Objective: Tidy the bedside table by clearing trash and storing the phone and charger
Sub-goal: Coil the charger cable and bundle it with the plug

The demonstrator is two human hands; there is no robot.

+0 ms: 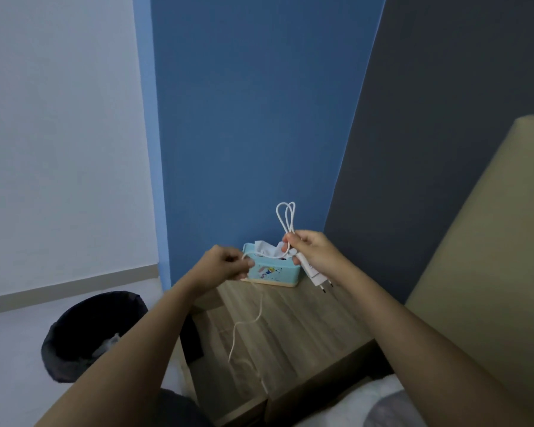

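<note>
Above the wooden bedside table [305, 340], my right hand [312, 252] grips a white charger: folded cable loops [285, 215] stick up from my fist and the plug adapter [316, 277] hangs below it. My left hand [225, 265] pinches the same white cable [244, 328], whose loose end trails down onto the tabletop. No phone shows in this view.
A turquoise tissue box [273, 271] with white tissue poking out stands at the back of the table against the blue wall. A dark bin [87, 331] with some white trash sits on the floor to the left. A beige headboard [490, 241] rises on the right.
</note>
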